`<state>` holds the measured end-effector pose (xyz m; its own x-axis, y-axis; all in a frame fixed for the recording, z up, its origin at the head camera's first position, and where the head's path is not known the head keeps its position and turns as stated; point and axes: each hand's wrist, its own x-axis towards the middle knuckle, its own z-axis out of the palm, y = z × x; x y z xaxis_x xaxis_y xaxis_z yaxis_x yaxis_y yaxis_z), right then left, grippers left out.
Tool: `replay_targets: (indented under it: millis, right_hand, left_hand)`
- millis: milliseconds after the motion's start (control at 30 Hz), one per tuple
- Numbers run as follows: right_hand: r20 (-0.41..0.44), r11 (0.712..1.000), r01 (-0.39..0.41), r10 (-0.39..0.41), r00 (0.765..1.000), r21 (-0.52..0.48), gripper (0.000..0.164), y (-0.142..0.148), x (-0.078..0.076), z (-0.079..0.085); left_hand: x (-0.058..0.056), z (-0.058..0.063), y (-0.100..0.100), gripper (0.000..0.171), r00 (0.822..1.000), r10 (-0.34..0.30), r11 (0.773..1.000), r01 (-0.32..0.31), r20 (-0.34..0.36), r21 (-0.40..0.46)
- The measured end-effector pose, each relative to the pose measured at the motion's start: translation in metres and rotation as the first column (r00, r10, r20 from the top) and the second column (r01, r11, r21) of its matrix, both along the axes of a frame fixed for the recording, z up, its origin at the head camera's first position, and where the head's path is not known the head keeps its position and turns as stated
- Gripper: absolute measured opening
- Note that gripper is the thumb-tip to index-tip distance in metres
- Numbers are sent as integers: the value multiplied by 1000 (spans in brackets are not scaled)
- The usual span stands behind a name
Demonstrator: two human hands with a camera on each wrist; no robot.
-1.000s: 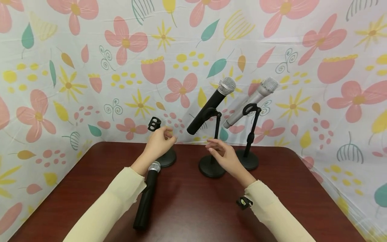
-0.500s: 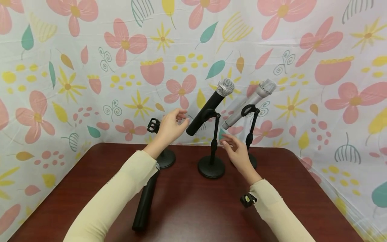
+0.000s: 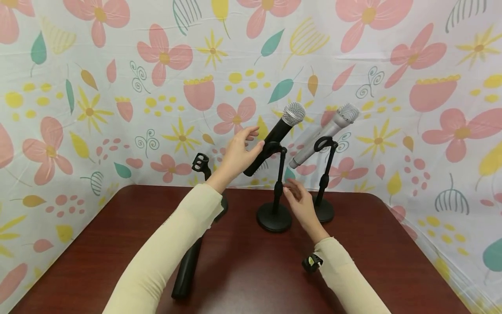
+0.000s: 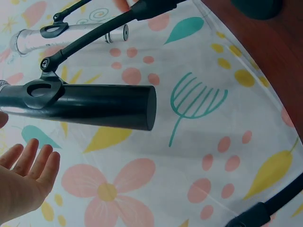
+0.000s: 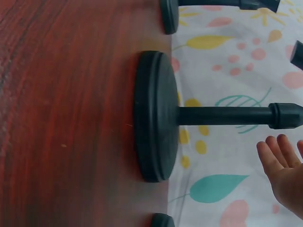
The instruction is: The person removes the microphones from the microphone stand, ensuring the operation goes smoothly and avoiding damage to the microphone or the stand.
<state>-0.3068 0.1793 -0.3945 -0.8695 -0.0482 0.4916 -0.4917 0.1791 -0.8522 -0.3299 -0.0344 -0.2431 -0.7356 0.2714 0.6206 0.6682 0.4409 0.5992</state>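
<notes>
A black microphone with a silver mesh head sits tilted in the clip of the middle desk stand. Close to its left side is my left hand, fingers spread and relaxed. In the left wrist view, those fingers are apart from the microphone's lower barrel; the thumb tip lies near the barrel by the clip, contact unclear. My right hand is beside the middle stand's pole, fingers loosely extended. The right wrist view shows a gap between its fingers and the pole.
A silver microphone leans in the right stand. Another stand with an open-topped clip is at the left, partly behind my left arm. A second black microphone lies on the table, its head hidden by the sleeve.
My left hand has moved right and up, from the left stand to the middle stand's microphone. My right hand has shifted slightly right, to the right side of the middle stand's pole.
</notes>
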Motion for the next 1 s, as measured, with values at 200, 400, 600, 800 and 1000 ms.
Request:
replay_targets:
  millis: [200, 400, 600, 800, 1000]
  right_hand:
    - [48, 998, -26, 24, 999, 55, 48, -4, -6, -14]
    - [86, 999, -21, 17, 996, 48, 50, -7, -11, -21]
    - [71, 999, -17, 14, 997, 46, 46, -13, -6, -14]
    - [97, 996, 32, -40, 994, 78, 47, -20, 7, 2]
    - [82, 996, 58, -63, 995, 65, 47, -23, 6, 3]
  left_hand:
    - [-9, 6, 10, 52, 1000, 17, 999, -17, 15, -38]
    - [-14, 13, 21, 58, 995, -7, 999, 12, 95, -47]
    - [-15, 16, 31, 56, 994, 18, 998, -12, 106, -61]
    - [-14, 16, 38, 52, 995, 54, 994, -46, 78, -100]
    - [-13, 16, 43, 47, 995, 91, 988, -85, 42, -129]
